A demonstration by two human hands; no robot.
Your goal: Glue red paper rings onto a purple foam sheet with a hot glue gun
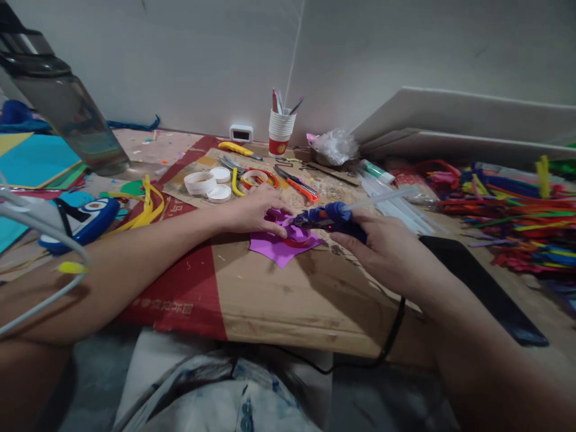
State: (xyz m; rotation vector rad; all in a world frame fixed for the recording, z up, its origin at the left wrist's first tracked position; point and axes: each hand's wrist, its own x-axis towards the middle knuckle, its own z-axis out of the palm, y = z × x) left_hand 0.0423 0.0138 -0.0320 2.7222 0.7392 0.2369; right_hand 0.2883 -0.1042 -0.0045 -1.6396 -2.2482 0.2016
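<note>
My left hand rests on a purple craft-sheet cutout with pointed edges. Its thumb and bent fingers close on raised purple material there; exactly what they pinch is partly hidden. A thin red curved strip lies on the cutout. My right hand is closed round a dark blue hot glue gun, a small red light glowing on its side. Out of its back sticks a translucent glue stick. The nozzle points left, close to my left fingertips and above the cutout; whether it touches is unclear.
Beyond my hands lie white tape rolls, an orange cutter and a yellow cutter. Paper cups hold pens. A phone and coloured pipe cleaners are at right, a water bottle at left.
</note>
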